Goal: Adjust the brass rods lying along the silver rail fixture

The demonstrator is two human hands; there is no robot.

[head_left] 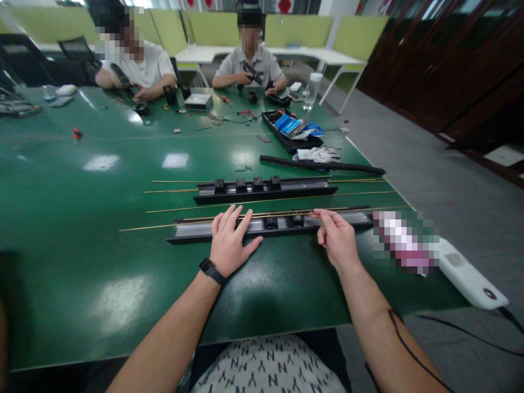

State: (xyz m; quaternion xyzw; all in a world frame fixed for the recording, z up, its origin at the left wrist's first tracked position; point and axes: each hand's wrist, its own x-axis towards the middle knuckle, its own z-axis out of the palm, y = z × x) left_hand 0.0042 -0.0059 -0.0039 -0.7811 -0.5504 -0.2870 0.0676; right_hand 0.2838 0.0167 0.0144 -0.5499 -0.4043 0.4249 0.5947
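My left hand lies spread over the nearer black channel rail, its fingers reaching across the rail's far edge. Within that rail sit small black blocks; part of the row is hidden beneath my left hand. On the right, my right hand pinches a thin brass rod between thumb and forefinger, above the rail. The rod runs lengthwise along the channel. Just beyond lies a second black rail holding several similar blocks, and another loose brass rod rests between the two rails.
A black strip and white gloves lie farther back, near a black tray of blue packets. A white device with a cable stands at the right table edge. Across the table two people handle dark tools.
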